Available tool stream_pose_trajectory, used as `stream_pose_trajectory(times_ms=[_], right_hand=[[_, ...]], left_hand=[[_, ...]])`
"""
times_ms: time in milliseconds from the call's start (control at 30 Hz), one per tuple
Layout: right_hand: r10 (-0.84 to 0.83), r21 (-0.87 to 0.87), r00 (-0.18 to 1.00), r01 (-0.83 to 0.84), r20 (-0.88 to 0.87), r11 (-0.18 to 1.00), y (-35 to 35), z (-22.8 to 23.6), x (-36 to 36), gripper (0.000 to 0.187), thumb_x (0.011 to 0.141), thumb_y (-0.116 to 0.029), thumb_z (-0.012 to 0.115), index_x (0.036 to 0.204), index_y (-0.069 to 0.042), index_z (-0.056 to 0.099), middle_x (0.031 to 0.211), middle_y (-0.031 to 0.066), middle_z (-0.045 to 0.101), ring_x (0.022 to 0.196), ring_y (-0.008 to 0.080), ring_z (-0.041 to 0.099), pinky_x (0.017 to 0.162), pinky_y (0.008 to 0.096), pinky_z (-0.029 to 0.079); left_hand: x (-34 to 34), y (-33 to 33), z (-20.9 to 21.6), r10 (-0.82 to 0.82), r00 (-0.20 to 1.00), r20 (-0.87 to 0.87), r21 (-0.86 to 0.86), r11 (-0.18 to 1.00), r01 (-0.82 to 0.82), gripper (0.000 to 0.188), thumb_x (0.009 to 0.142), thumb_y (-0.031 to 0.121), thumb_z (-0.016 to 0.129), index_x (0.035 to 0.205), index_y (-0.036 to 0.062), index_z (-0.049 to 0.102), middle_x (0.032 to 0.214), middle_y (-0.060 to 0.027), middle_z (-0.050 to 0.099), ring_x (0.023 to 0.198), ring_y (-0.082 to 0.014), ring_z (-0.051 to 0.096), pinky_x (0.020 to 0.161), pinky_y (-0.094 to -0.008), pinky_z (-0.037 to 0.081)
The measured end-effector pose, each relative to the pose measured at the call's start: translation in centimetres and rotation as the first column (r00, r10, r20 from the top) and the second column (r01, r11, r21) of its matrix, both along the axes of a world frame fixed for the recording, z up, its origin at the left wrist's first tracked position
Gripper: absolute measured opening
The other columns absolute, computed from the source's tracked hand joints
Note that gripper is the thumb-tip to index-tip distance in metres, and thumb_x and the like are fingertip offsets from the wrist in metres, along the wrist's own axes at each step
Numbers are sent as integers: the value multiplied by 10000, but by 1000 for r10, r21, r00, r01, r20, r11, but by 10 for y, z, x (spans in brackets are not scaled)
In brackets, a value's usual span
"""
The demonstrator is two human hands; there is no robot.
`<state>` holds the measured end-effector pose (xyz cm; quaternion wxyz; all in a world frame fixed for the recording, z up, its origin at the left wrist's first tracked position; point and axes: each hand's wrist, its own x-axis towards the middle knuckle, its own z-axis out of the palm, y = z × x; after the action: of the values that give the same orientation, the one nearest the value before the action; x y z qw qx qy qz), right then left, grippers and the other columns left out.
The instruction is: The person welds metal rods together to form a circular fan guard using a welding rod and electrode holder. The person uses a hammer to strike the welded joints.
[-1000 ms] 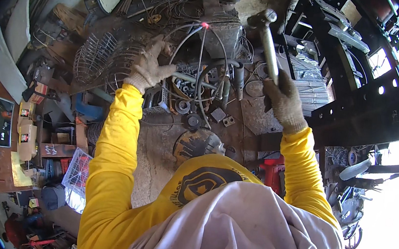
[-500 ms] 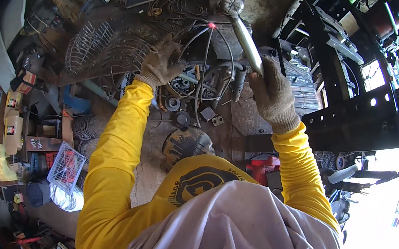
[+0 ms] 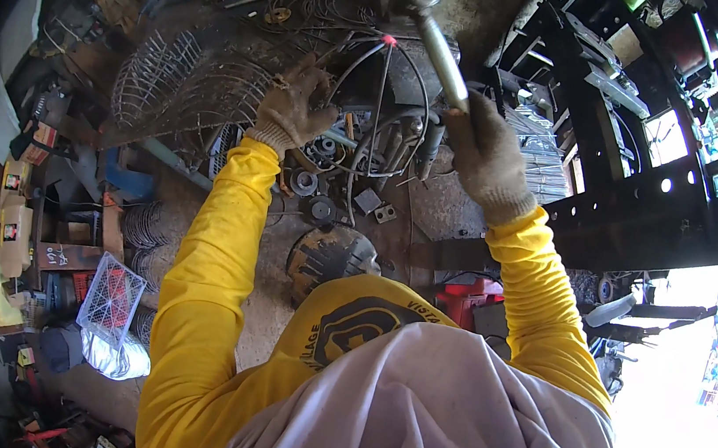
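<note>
My right hand (image 3: 488,159), in a knit work glove, is closed round the handle of a hammer (image 3: 445,61). The hammer's rounded head is raised at the top, slightly blurred. Below and left of it stands a cage-like frame of bent metal rods (image 3: 382,94). Its rods meet at a tip that glows red, and a ring joins them lower down. My left hand (image 3: 292,110), gloved too, is beside the frame's left rod, thumb and fingers apart. I make out nothing held in it.
Curved wire grilles (image 3: 158,82) lie left of my left hand. A round dark-stained stool or drum top (image 3: 333,256) is in front of me. Black perforated steel beams (image 3: 645,199) stand on the right. A white plastic crate (image 3: 111,298) sits at lower left, a red case (image 3: 467,298) near my right elbow.
The hammer and my right hand have moved slightly up and to the left. The rod frame appears a little turned, its glowing tip slightly higher. My left hand has hardly moved.
</note>
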<state>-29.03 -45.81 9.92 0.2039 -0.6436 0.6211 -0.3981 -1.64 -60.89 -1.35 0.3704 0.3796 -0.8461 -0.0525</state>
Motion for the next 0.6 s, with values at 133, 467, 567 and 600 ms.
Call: stream_pose_trajectory(times_ms=[133, 467, 567, 600], right_hand=[[-25, 145, 985, 50, -171, 988, -12, 11, -7, 369, 1005, -377, 542, 1139, -44, 627, 879, 238, 684, 856, 433, 678, 744, 482, 507], [-49, 213, 987, 16, 152, 977, 0, 25, -2, 314, 1012, -329, 545, 1009, -23, 613, 703, 47, 590, 581, 128, 572, 529, 316, 458], [-67, 269, 973, 5, 223, 963, 6, 21, -1, 296, 1009, -315, 554, 1000, -25, 615, 705, 35, 570, 574, 109, 546, 528, 305, 447], [-70, 284, 961, -9, 266, 959, 8, 18, -2, 288, 1006, -310, 561, 997, -27, 616, 707, 32, 562, 575, 100, 536, 531, 300, 442]], left_hand=[[-3, 6, 17, 18, 994, 105, 218, 975, -40, 489, 749, 362, 727, 1128, 90, 582, 1509, -217, 442, 1317, -377, 521, 1002, -434, 521], [7, 0, 16, -5, 996, 89, 97, 995, -4, 530, 755, 239, 693, 1232, 47, 565, 1514, -246, 421, 1400, -428, 414, 1123, -457, 423], [3, -5, 26, -37, 991, 126, 187, 982, 13, 521, 753, 186, 681, 1235, 32, 559, 1513, -253, 417, 1399, -427, 417, 1120, -452, 426], [3, -8, 23, -39, 991, 125, 189, 982, 15, 521, 753, 186, 681, 1235, 32, 559, 1513, -253, 417, 1399, -427, 417, 1120, -452, 426]])
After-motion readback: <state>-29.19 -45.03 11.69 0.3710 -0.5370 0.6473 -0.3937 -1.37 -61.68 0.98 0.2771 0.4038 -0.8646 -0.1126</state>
